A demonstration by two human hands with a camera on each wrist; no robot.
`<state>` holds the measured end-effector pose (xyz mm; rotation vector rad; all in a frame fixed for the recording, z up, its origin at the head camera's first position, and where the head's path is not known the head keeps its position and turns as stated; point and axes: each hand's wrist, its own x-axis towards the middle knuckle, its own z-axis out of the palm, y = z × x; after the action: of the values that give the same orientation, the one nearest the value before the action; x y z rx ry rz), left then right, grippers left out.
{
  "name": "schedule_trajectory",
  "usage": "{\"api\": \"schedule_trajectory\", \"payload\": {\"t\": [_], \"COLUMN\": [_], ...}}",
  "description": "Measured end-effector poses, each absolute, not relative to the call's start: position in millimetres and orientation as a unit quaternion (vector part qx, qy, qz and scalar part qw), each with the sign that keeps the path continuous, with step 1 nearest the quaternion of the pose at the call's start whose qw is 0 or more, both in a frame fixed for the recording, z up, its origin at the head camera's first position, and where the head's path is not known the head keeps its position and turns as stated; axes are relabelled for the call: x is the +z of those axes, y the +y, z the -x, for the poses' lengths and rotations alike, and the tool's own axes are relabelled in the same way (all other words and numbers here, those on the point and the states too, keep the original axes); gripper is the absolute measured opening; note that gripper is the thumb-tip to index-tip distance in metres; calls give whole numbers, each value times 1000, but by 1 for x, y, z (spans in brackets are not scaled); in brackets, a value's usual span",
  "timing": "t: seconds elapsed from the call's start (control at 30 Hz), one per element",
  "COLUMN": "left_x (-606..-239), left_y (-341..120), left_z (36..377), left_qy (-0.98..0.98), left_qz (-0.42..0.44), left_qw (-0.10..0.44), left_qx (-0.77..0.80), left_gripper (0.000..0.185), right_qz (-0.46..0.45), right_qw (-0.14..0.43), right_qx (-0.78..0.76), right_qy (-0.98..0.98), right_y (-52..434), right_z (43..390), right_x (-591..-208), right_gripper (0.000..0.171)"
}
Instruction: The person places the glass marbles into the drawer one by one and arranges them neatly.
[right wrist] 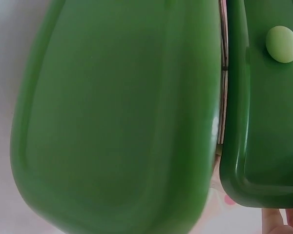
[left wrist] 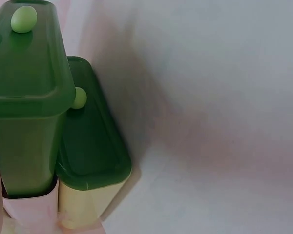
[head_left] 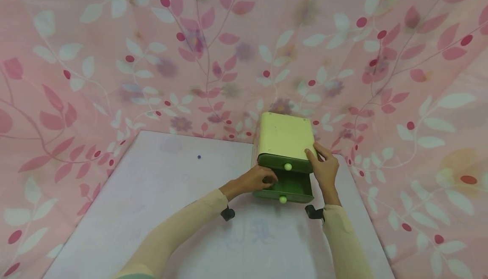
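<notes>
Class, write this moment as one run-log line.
left hand: reaching into open lower drawer | right hand: steadying drawer box | upper drawer: closed | table: bears box

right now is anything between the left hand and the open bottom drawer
Nothing visible: the left hand already reaches into the pulled-out bottom drawer. The right hand rests on the cabinet's upper right corner.

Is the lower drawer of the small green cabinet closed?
No, the lower drawer stands pulled out, and the left hand reaches into it.
</notes>
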<state>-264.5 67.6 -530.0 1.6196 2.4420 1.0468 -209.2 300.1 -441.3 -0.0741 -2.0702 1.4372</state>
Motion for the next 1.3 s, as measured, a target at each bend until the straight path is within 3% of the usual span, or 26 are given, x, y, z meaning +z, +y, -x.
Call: {"api": "schedule_trajectory", "payload": {"t": [1.3], "left_x": [-523], "left_y": [73], "left_z": [263], "left_qy": [824], "left_qz": [-545], "left_qw": [4], "left_qx": [158], "left_gripper": [24], "right_qz": [42], "right_qw": [307], "right_qx": [548], "right_qy": [-777], "right_y": [302], "right_z": [216], "right_x": [-447], "right_gripper": [40]}}
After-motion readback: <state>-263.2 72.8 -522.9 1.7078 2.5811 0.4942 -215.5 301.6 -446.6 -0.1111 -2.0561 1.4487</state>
